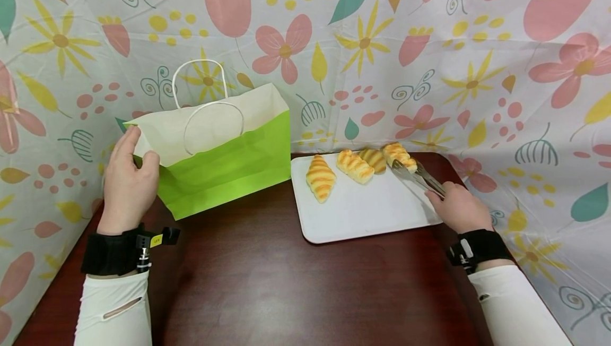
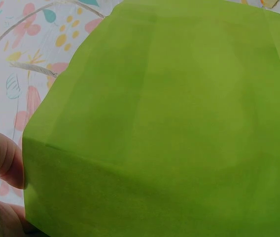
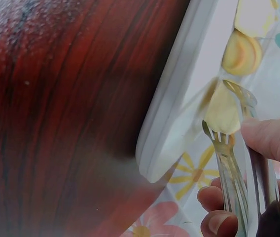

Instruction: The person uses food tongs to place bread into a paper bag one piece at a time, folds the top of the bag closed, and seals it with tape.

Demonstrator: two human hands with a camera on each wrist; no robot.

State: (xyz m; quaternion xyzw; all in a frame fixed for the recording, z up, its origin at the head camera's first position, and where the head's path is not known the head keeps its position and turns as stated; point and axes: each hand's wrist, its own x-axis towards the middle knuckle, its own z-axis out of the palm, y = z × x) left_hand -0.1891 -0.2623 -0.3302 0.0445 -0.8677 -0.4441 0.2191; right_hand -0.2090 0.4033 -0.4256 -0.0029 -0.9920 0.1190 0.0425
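A green paper bag with a white inside and white handles stands open-topped at the left, slightly turned. My left hand grips its left edge; the left wrist view shows fingers at the edge of the green side. My right hand holds metal tongs, whose tips lie on either side of the rightmost bread piece. In the right wrist view the tong ends straddle that bread. Whether they squeeze it, I cannot tell.
A white tray lies right of the bag, near the back edge of the dark wooden table. Along it lie a pointed bread, a striped pale one and a browner one. Behind hangs a flowered cloth.
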